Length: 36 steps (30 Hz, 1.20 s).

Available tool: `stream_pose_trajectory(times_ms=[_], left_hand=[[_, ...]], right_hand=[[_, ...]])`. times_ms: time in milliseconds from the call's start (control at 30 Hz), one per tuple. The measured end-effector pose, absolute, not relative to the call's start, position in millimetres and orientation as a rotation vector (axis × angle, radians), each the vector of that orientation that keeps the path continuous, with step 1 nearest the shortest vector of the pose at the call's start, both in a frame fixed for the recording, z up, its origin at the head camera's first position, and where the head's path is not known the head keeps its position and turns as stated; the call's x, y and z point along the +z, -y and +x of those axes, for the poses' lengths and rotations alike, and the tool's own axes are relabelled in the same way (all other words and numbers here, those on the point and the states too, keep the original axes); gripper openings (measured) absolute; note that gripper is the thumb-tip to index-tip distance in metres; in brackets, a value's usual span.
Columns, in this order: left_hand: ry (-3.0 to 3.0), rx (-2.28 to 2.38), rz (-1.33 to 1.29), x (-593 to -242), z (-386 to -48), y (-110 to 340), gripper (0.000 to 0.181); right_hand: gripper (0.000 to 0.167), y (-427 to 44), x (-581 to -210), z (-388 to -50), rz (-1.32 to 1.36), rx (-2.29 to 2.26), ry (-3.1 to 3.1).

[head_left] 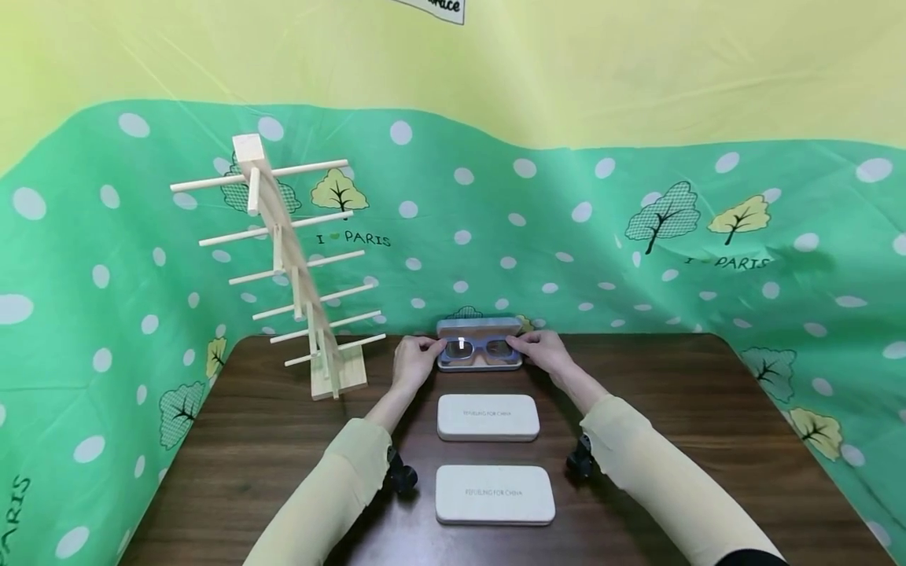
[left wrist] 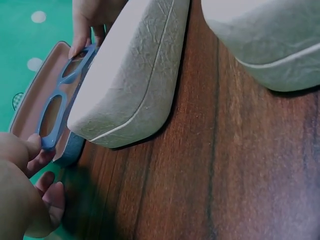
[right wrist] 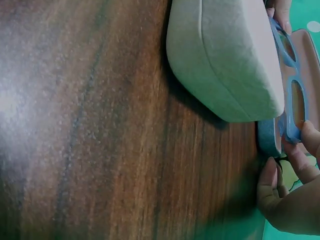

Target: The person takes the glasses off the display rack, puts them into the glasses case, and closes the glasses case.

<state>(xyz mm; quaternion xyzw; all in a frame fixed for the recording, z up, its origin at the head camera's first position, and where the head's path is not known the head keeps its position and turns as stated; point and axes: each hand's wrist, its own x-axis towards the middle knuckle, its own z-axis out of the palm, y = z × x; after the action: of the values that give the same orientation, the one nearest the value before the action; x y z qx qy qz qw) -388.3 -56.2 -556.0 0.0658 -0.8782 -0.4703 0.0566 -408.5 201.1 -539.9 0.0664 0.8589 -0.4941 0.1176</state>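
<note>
A pair of blue-framed glasses (head_left: pixel 480 348) is held over an open glasses case (head_left: pixel 479 323) at the back of the table. My left hand (head_left: pixel 414 362) pinches the left end of the frame between thumb and finger. The right hand (head_left: pixel 543 350) pinches the opposite end in the same way. In the left wrist view the blue glasses (left wrist: pixel 60 107) show against the case's pinkish lining (left wrist: pixel 31 107). The right wrist view has the right thumb and fingers on the corner of the frame (right wrist: pixel 294 131). Whether the glasses touch the case bottom I cannot tell.
Two closed white glasses cases lie in line in front, one nearer the middle (head_left: pixel 488 417) and one closer to me (head_left: pixel 495 495). A wooden rack (head_left: pixel 297 271) with several pegs stands at the back left. Behind the table (head_left: pixel 679 440) hangs a green and yellow printed cloth (head_left: pixel 566 212).
</note>
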Motion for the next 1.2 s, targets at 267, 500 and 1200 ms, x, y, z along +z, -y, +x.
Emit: stream_pose_trajectory(times_ms=[267, 500, 1200], left_hand=[[2.672, -1.37, 0.228, -559.6, -390.5, 55.3, 0.021], [2.677, -1.361, 0.236, -562.5, -392.8, 56.6, 0.02], [2.61, -1.605, 0.172, -555.2, -393.1, 69.0, 0.049]], right_hand=[[0.039, -203.4, -545.5, -411.9, 0.193, -1.408, -2.569], [0.036, -206.4, -547.6, -412.4, 0.146, -1.436, -2.545], [0.065, -217.3, -541.4, -410.8, 0.145, -1.577, -2.368]])
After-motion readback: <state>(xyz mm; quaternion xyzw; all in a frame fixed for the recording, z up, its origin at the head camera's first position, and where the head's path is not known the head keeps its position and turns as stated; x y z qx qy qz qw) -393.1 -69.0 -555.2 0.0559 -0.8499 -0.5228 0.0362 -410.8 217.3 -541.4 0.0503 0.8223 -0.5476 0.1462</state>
